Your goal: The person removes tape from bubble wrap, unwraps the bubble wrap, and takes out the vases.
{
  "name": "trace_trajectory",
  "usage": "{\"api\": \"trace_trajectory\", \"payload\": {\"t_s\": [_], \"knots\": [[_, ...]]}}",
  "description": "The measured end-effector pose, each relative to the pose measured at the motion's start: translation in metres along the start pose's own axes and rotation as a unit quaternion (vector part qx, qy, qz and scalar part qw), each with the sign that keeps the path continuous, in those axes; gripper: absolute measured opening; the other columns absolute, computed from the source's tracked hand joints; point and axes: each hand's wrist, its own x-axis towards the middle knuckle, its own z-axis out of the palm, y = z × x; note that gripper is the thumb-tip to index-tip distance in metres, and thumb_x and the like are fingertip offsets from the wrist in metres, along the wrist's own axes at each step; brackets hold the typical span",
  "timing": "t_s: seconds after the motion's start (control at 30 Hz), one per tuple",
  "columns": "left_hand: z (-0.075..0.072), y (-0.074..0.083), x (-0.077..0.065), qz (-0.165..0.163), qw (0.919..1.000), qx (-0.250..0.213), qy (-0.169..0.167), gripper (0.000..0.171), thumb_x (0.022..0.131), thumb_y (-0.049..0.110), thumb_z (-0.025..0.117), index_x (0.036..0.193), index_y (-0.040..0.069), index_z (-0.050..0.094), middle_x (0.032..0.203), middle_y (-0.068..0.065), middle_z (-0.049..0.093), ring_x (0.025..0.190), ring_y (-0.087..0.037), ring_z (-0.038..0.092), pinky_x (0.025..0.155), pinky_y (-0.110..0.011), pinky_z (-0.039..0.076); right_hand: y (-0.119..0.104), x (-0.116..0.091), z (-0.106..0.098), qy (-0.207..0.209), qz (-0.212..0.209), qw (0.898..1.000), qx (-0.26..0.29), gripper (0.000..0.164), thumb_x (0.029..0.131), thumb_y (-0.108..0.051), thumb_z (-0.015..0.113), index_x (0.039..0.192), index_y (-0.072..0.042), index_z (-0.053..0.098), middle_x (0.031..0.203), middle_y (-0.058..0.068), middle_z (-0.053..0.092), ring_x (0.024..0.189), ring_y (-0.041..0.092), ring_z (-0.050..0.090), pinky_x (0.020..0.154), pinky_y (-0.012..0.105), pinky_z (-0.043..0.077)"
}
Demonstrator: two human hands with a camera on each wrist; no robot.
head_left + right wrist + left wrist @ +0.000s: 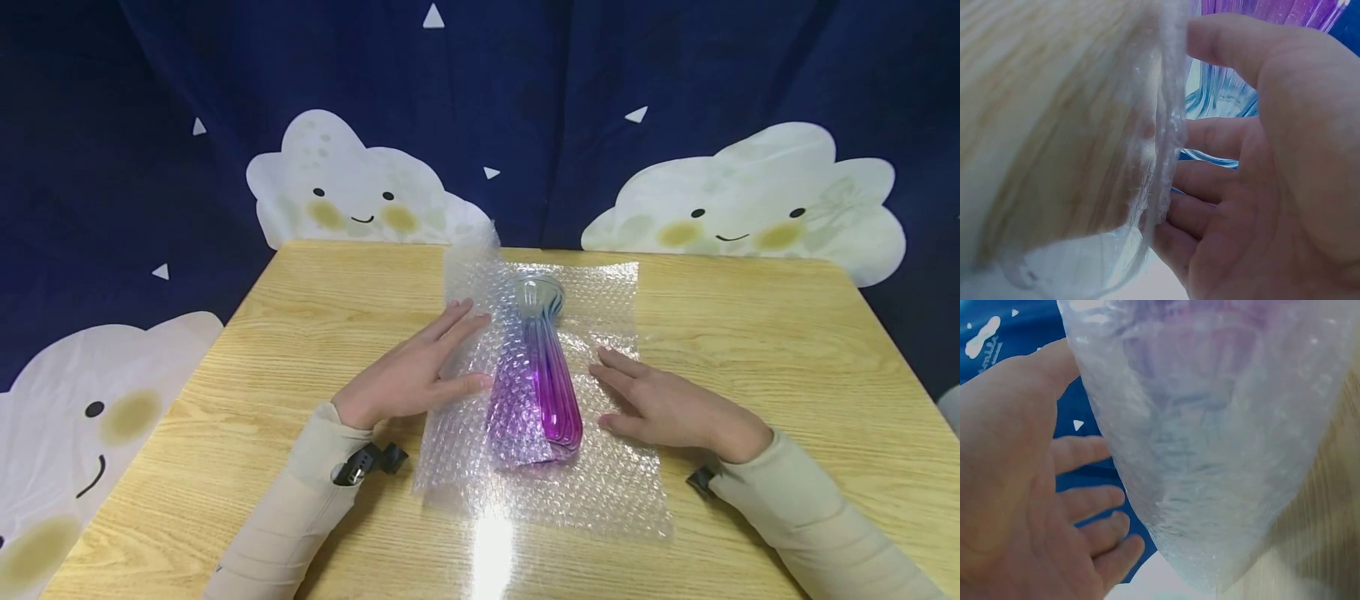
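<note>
A glass vase (557, 383), purple at its base and fading to blue-grey at the flared mouth, lies on a sheet of bubble wrap (600, 500). From the left, a flap of the wrap folds over part of the vase. My left hand (416, 367) is at that flap, fingers extended with the tips against it. In the left wrist view the wrap (1210, 456) rises beside the spread fingers, the vase showing faintly through it. To the vase's right, my right hand (667, 404) touches the other side of the wrap with loosely extended fingers. The wrap's edge (1169, 125) crosses the fingertips in the right wrist view.
Under everything is a wooden table (787, 358) with a light grain. A dark blue curtain (540, 100) printed with smiling clouds hangs behind it and along the left. Black straps (360, 464) sit around both sleeved wrists.
</note>
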Motion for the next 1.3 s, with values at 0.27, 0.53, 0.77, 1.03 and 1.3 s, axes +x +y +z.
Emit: {"api": "trace_trajectory", "payload": {"t_s": [0.27,0.53,0.77,1.03,1.3], "knots": [[0.000,0.007,-0.001,0.030,0.9995,0.002,-0.008,0.070,0.105,0.057,0.050,0.165,0.031,0.026,0.176,0.000,0.017,0.164,-0.022,0.016,0.128,-0.053,0.030,0.000,-0.001,0.000,-0.003,0.003,1.000,0.004,0.074,0.100,-0.042,0.065,0.155,0.002,0.043,0.164,0.030,0.033,0.145,0.049,0.046,0.115,0.059,0.045],[0.003,0.011,0.001,0.070,0.9974,0.011,-0.016,0.065,0.108,0.045,0.048,0.164,0.019,0.031,0.173,-0.002,0.028,0.162,-0.022,0.022,0.132,-0.045,0.025,0.000,0.000,0.001,-0.001,0.002,1.000,0.003,0.074,0.100,-0.042,0.065,0.155,0.002,0.043,0.164,0.031,0.033,0.143,0.049,0.048,0.114,0.059,0.046],[0.006,0.013,0.002,0.083,0.9960,0.031,-0.016,0.065,0.109,0.048,0.045,0.161,0.011,0.035,0.171,-0.008,0.031,0.161,-0.024,0.026,0.132,-0.043,0.025,0.000,0.000,0.000,-0.004,0.008,1.000,0.002,0.074,0.100,-0.042,0.065,0.155,0.001,0.042,0.165,0.030,0.033,0.138,0.049,0.054,0.114,0.058,0.047],[0.010,0.016,0.003,0.064,0.9970,0.036,-0.025,0.078,0.104,0.064,0.043,0.164,0.015,0.031,0.172,-0.009,0.029,0.160,-0.027,0.028,0.130,-0.044,0.029,0.000,0.000,0.000,0.001,0.002,1.000,0.001,0.073,0.099,-0.041,0.066,0.154,0.002,0.043,0.164,0.031,0.034,0.139,0.050,0.052,0.113,0.058,0.047],[0.011,0.016,0.002,0.060,0.9966,0.040,-0.042,0.094,0.095,0.073,0.053,0.165,0.017,0.026,0.173,-0.011,0.024,0.160,-0.030,0.027,0.128,-0.048,0.030,0.001,0.000,0.000,-0.002,0.005,1.000,0.005,0.074,0.100,-0.041,0.065,0.155,0.002,0.043,0.164,0.030,0.033,0.142,0.050,0.049,0.115,0.059,0.046]]}}
